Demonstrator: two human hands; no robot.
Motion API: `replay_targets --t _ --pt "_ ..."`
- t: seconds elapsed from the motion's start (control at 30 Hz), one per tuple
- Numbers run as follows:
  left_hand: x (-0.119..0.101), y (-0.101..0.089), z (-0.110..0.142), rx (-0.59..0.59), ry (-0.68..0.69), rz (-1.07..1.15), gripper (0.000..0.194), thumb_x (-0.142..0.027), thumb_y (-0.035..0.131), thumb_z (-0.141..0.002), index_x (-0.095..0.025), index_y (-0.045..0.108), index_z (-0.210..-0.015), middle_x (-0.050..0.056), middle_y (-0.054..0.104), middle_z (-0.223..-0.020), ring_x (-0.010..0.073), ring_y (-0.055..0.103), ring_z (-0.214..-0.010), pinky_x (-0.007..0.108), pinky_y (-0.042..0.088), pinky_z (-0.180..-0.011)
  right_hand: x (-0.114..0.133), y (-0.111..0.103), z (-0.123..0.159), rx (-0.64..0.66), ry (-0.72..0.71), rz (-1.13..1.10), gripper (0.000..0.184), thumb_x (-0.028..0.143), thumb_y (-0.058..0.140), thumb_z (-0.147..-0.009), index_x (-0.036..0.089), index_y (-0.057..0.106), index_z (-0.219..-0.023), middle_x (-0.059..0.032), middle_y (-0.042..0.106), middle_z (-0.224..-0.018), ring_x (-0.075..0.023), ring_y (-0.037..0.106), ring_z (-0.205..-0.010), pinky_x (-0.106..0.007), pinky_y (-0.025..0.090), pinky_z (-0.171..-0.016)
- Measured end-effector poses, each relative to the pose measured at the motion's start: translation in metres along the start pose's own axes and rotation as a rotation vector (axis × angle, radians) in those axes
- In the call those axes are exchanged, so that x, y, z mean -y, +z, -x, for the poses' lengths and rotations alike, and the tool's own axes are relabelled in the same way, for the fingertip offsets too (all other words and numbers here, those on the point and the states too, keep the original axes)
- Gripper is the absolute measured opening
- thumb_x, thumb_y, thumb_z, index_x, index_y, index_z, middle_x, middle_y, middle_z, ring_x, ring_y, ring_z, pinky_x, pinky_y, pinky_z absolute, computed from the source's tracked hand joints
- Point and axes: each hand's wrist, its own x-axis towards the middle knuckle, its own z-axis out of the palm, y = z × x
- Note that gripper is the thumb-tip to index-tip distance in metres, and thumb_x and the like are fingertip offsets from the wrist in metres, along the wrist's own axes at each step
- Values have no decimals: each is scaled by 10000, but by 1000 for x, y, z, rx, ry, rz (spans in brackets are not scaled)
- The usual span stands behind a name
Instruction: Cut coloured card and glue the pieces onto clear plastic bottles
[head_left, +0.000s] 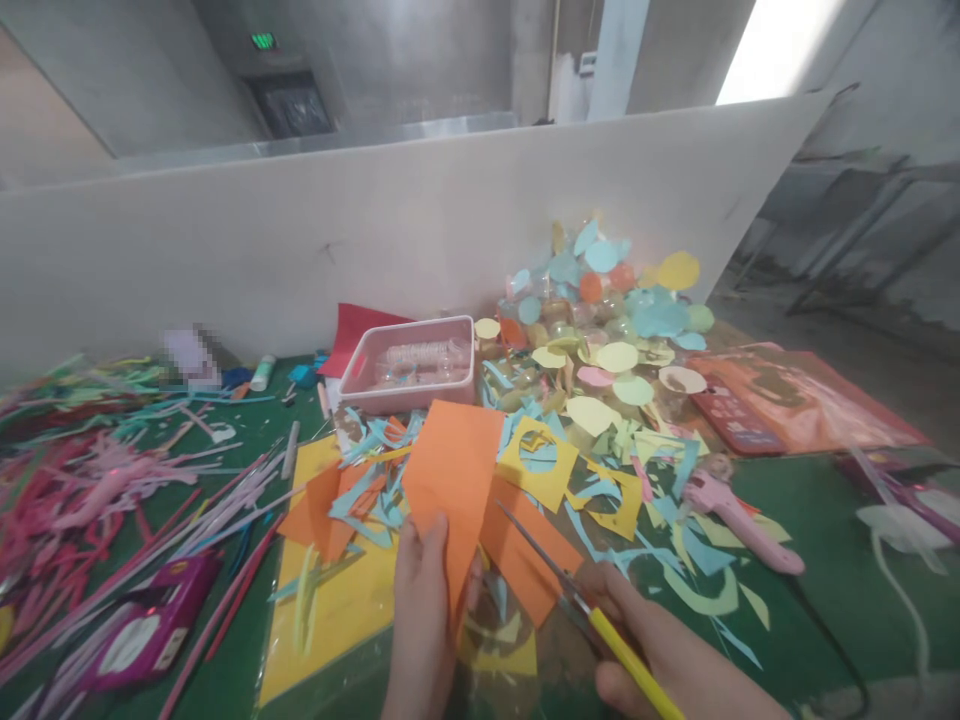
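I'd call this cutting: left hand [421, 568] holds orange paper [454, 460] toward the desk's [817, 500] near edge, right hand [654, 625] grips scissors [601, 627], tips just beside it; next cut needs paper steady, edge between blades.

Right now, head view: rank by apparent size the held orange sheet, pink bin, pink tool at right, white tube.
1. Orange sheet, pink bin: look alike; sheet nearer, so unranked
2. Pink tool
3. White tube
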Motion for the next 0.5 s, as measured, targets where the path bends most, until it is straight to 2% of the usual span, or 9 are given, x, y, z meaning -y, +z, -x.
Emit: replay_targets --t 0.1,0.2,0.3,0.37,0.5 --pt "-1 -1 -1 92 -36 52 405 -491 740 -714 -188 544 -897 -31 565 -557 89 469 -392 194 366 -385 3 -2 2 -27 7 -12 782 805 555 -720 205 549 -1222 -90 655 -1015 -287 604 -968 -374 470 -898" --pt "0 -2 -1 80 -3 81 473 -525 754 -706 -190 554 -975 -22 597 -611 90 496 -425 188 376 -399 1 -4 3 -48 15 11 704 733 573 -768 211 549 -1240 -100 663 -1106 -301 597 -1059 -372 464 -938" --pt "1 -2 0 29 45 39 500 -554 729 -729 -225 535 -1052 -66 549 -598 54 396 -358 167 293 -344 -3 -4 1 -21 5 64 684 717 536 -805 214 547 -1268 -93 678 -1065 -290 621 -1007 -365 477 -919" --pt "0 -1 2 23 66 14 462 -552 710 -750 -234 523 -1028 -91 501 -576 29 318 -334 149 239 -331 -7 -2 -2 -31 8 99 673 716 523 -814 215 560 -1261 -89 691 -1016 -289 638 -950 -362 489 -889" --pt "-4 1 6 26 65 11 426 -549 688 -769 -233 507 -990 -122 393 -492 25 267 -334 135 213 -345 -17 1 -8 -90 16 162 591 713 540 -799 232 625 -1133 -57 692 -851 -279 642 -822 -361 504 -832"
